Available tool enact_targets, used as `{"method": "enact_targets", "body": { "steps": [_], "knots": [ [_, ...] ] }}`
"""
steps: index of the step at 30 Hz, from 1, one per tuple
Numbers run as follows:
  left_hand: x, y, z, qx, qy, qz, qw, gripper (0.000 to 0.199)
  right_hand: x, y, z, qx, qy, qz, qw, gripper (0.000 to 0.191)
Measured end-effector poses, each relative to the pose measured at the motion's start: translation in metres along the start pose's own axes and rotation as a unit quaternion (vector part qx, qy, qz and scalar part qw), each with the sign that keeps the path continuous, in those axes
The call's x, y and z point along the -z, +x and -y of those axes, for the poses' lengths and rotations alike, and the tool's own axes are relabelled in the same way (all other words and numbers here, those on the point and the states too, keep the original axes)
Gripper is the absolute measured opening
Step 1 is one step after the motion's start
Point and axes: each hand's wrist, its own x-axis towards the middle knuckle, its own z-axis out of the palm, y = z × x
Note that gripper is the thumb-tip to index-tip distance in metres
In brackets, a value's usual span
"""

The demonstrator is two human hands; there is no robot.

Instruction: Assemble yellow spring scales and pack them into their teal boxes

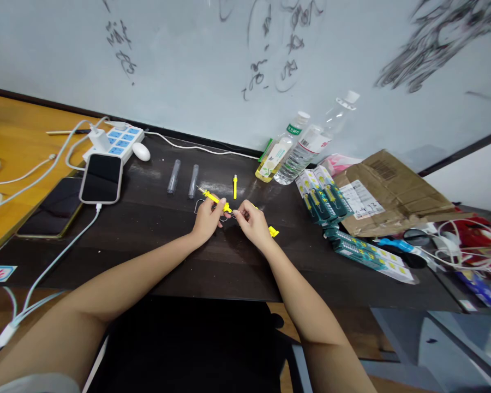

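A yellow pen-like tool [213, 197] with a thin metal tip pointing up and left is held in my left hand [207, 221], fingers wrapped round its body. My right hand [251, 221] pinches a thin wire [233, 214] at the tool's lower right end. The wire loops under the left fingers. Another small yellow piece [234, 187] lies on the dark table above my hands. Two clear plastic tubes, one [174, 177] farther left and one [193, 181] nearer, lie beyond my left hand. Beside my right wrist is a yellow object [273, 232], its shape hard to make out.
At the left are a phone [102, 178], a darker phone [51, 207], a power strip [123, 143] and white cables. Behind and right stand bottles [274, 158], with stacked boxes [323, 196], a brown package [393, 191] and tangled cables. A whiteboard [188, 65] rises behind.
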Motion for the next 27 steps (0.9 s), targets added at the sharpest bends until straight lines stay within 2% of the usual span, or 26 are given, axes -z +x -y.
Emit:
{"method": "enact_targets", "body": {
  "steps": [13, 21, 27],
  "knots": [
    [0.0006, -0.0013, -0.0033, -0.004, 0.067, 0.006, 0.998, 0.031, -0.005, -0.0027, 0.009, -0.019, 0.008, -0.018, 1.0, 0.022],
    [-0.0012, -0.0029, -0.0055, 0.004, 0.057, 0.009, 0.998, 0.031, -0.0071, -0.0027, 0.0071, -0.027, 0.024, -0.027, 0.999, 0.022],
    [-0.0019, -0.0051, -0.0086, -0.018, 0.068, 0.011, 0.997, 0.034, -0.0075, -0.0017, 0.0063, -0.042, 0.044, -0.035, 0.998, 0.025]
  ]
}}
